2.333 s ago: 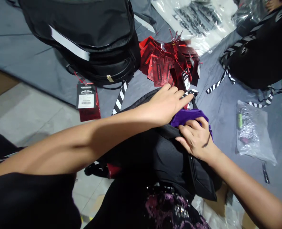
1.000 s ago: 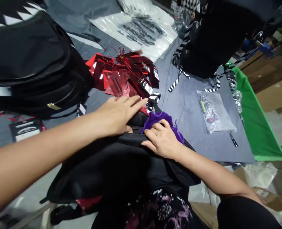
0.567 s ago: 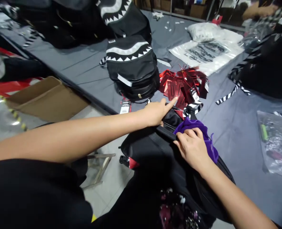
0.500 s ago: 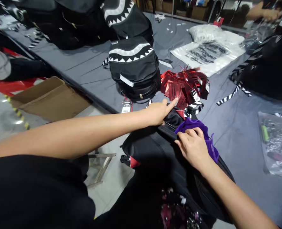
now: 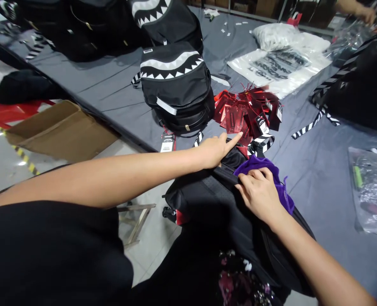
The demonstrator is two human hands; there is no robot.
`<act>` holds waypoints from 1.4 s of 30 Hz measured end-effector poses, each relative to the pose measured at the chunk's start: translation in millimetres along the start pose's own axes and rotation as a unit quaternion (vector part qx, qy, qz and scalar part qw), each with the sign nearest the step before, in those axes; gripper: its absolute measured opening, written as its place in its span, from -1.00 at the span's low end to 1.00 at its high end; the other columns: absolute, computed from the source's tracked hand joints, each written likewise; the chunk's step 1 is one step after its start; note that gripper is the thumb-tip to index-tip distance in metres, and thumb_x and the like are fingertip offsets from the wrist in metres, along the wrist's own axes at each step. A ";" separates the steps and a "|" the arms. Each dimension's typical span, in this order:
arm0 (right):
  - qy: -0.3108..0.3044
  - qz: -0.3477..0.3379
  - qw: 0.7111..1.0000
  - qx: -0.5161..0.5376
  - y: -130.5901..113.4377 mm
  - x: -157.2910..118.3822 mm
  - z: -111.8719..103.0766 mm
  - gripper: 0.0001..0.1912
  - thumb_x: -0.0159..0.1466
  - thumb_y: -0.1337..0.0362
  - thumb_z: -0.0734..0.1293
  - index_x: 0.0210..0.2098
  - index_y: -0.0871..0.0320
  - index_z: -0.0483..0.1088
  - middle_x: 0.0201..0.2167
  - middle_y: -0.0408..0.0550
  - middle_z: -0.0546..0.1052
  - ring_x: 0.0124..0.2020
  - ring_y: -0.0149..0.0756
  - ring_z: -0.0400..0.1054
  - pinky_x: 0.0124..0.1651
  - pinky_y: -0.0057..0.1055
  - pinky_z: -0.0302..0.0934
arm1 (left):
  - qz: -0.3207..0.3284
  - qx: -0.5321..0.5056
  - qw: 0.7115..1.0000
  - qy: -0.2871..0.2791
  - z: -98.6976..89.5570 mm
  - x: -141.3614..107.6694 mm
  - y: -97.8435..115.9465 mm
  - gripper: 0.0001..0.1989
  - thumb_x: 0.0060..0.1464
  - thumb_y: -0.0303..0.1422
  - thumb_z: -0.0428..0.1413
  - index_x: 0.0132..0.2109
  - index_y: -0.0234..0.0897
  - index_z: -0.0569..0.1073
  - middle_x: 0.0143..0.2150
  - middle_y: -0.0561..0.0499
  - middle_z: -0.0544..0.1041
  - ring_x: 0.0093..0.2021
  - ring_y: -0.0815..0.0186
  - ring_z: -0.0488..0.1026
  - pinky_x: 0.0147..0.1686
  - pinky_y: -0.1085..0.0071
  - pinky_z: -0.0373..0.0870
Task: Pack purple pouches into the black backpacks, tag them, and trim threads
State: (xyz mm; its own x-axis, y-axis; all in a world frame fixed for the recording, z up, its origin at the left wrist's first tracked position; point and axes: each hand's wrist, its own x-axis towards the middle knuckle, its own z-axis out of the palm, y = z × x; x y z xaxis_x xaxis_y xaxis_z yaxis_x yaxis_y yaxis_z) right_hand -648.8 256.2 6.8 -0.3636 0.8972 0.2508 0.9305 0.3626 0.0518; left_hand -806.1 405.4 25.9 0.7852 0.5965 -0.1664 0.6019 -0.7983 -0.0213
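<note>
At the bottom center of the frame, a soft black fabric bag (image 5: 207, 199) slants from the person's lap up to the edge of the gray cloth-covered table (image 5: 306, 170). The right hand (image 5: 258, 191) has its grip clenched on the bag's upper edge, fingers bent over a bunched purple cloth (image 5: 268, 163) in the opening. The left hand (image 5: 218, 149) rests on the same edge, farther left, with 1 finger extended; its thumb is mostly hidden, so I cannot tell whether its grip is closed on the fabric.

Left of the bag, a wooden stool frame (image 5: 140, 223) stands on the floor. At the right edge of the frame lies a clear plastic pouch (image 5: 371, 191) with a green item inside.

Just beyond the left hand, glossy red and black paper tags (image 5: 236, 119) lie heaped beside an upright black backpack with white zigzag teeth (image 5: 175, 91). Farther back, at the upper right, are a flat white plastic bag with black print (image 5: 271, 70) and another person's hand (image 5: 365, 15). More black backpacks (image 5: 99, 27) fill the upper left.
</note>
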 end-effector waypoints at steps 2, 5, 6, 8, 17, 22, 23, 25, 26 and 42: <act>-0.003 -0.001 1.000 -0.003 0.5 0.6 0.8 -0.84 0.36 0.29 0.22 -0.22 0.21 0.41 -0.40 0.02 0.54 -0.24 -0.19 0.27 0.01 -0.18 0.01 | 0.013 -0.008 1.000 0.010 3.3 -2.8 -2.2 0.02 0.07 -0.36 0.15 0.44 -0.20 -0.40 0.28 -0.35 0.16 0.02 0.07 0.46 -0.12 0.31 0.42; -0.001 0.002 1.000 -0.012 -0.3 0.9 0.3 -0.84 0.36 0.29 0.22 -0.22 0.22 0.41 -0.40 0.02 0.54 -0.24 -0.18 0.28 0.02 -0.18 0.01 | 0.033 -0.015 0.999 0.028 5.4 -9.5 -6.3 -0.11 0.15 -0.40 0.05 0.44 -0.15 -0.32 0.40 -0.37 -0.03 0.05 0.07 0.46 -0.13 0.30 0.42; 0.001 0.002 1.000 -0.014 -0.9 0.8 -0.3 -0.84 0.35 0.29 0.22 -0.22 0.22 0.41 -0.40 0.02 0.54 -0.23 -0.18 0.28 0.02 -0.18 0.01 | 0.033 -0.017 0.999 0.033 4.8 -11.5 -7.7 -0.14 0.16 -0.42 0.03 0.44 -0.13 -0.30 0.42 -0.35 -0.05 0.07 0.06 0.45 -0.13 0.30 0.42; 0.001 -0.001 1.000 -0.018 -2.4 0.5 -2.2 -0.85 0.35 0.30 0.23 -0.23 0.22 0.41 -0.39 0.03 0.54 -0.23 -0.18 0.29 0.02 -0.18 0.02 | 0.029 -0.031 0.999 0.033 1.2 -14.8 -9.9 -0.13 0.16 -0.42 0.04 0.44 -0.11 -0.30 0.41 -0.31 -0.02 0.09 0.05 0.44 -0.12 0.30 0.43; -0.008 0.001 1.000 -0.013 -6.4 3.1 -2.3 -0.86 0.36 0.29 0.23 -0.20 0.20 0.39 -0.37 0.02 0.55 -0.21 -0.18 0.29 0.03 -0.18 0.02 | -0.018 -0.034 0.999 -0.028 -7.2 -6.8 -4.2 0.23 -0.07 -0.32 0.31 0.43 -0.05 -0.45 0.33 -0.34 0.11 0.09 -0.04 0.40 -0.10 0.26 0.41; 0.006 0.000 1.000 -0.009 -4.4 6.0 2.2 -0.85 0.36 0.30 0.23 -0.20 0.23 0.40 -0.38 0.03 0.54 -0.23 -0.19 0.29 0.03 -0.17 0.03 | 0.019 -0.019 1.000 0.016 4.2 -6.6 -10.1 0.01 0.07 -0.42 0.14 0.44 -0.08 -0.38 0.23 -0.28 0.22 -0.03 0.10 0.47 -0.16 0.32 0.42; 0.009 -0.001 1.000 -0.009 -4.2 6.3 2.2 -0.85 0.36 0.30 0.23 -0.21 0.23 0.41 -0.38 0.03 0.54 -0.23 -0.19 0.29 0.03 -0.17 0.03 | 0.028 -0.027 0.999 0.024 5.8 -9.1 -11.5 -0.03 0.10 -0.43 0.11 0.44 -0.09 -0.35 0.26 -0.28 0.19 -0.01 0.11 0.47 -0.15 0.33 0.42; 0.014 -0.003 1.000 -0.009 -4.5 6.7 1.6 -0.84 0.36 0.31 0.23 -0.21 0.24 0.41 -0.39 0.03 0.54 -0.22 -0.18 0.30 0.02 -0.17 0.04 | 0.024 -0.045 0.998 0.047 8.4 -15.3 -12.4 -0.10 0.13 -0.46 0.05 0.44 -0.09 -0.31 0.34 -0.28 0.10 0.04 0.13 0.46 -0.11 0.34 0.41; 0.015 -0.004 1.000 -0.011 -4.8 6.8 1.2 -0.84 0.36 0.31 0.22 -0.21 0.25 0.41 -0.39 0.03 0.53 -0.22 -0.18 0.30 0.02 -0.17 0.04 | 0.010 -0.053 0.997 0.059 9.3 -18.4 -11.9 -0.12 0.14 -0.47 0.03 0.44 -0.11 -0.31 0.36 -0.27 0.06 0.06 0.14 0.45 -0.09 0.34 0.41; -0.113 -0.039 0.989 0.083 -11.6 53.3 -2.5 -0.79 0.37 0.18 0.23 -0.24 0.20 0.39 -0.34 0.01 0.54 -0.22 -0.17 0.28 -0.15 -0.21 -0.04 | 0.016 -0.097 0.992 -0.073 -4.6 -1.5 -27.6 -0.08 0.15 -0.42 0.03 0.42 -0.46 -0.43 0.02 -0.30 0.48 -0.06 0.12 0.52 -0.20 0.39 0.36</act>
State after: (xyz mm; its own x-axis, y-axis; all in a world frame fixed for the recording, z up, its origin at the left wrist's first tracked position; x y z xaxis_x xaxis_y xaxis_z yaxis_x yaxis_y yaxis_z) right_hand -678.9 299.1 22.0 -0.4523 0.8914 0.0290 0.8859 0.4527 -0.1010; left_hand -823.2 426.9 31.3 0.7831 0.5418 -0.3052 0.6052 -0.7768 0.1739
